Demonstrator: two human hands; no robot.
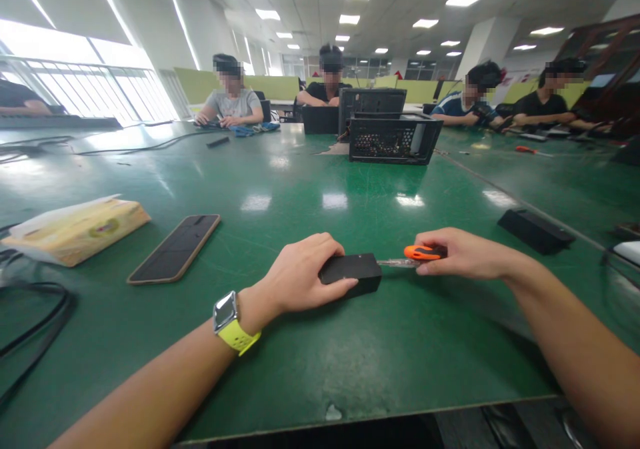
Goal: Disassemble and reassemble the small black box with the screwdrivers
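Note:
My left hand point(309, 272) is wrapped round a small black rectangular box point(357, 272) that rests on the green table point(300, 362). Its thumb presses along the near side and its fingers lie over the far side. In my right hand point(450, 255) is a screwdriver point(423, 253) with an orange and black handle. The shaft lies level and points left, and its tip meets the box's right end face. Whether the tip sits in a screw there is too small to tell. A watch with a yellow-green strap is on my left wrist.
Left of my hands lie a phone point(175, 249) and a yellow tissue pack point(85, 229), with black cables point(45, 322) at the edge. Another black block point(536, 231) lies to the right. Open computer cases point(395, 139) stand farther back, and several people sit around the table.

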